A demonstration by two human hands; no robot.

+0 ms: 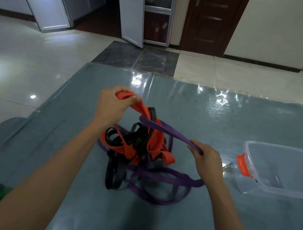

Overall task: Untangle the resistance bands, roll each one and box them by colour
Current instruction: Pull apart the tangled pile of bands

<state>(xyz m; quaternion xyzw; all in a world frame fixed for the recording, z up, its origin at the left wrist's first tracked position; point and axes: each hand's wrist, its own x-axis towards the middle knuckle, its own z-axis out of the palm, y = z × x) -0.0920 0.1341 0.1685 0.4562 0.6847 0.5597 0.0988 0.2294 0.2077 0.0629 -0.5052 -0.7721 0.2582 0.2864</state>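
At the centre of the tabletop (173, 220), the purple band (159, 173) lies nearest in slack loops, knotted with thin black bands (114, 176) and a wide orange band (153, 139). The right hand (207, 162) pinches a taut purple strand running leftward and away into the knot. Beyond, the left hand (112, 105) grips a lifted orange loop.

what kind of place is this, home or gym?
Probably a home, not a gym: a table with a clear plastic cover, a glossy tiled floor, and a dark wooden door beside white glazed doors.

No legible text — none anywhere.
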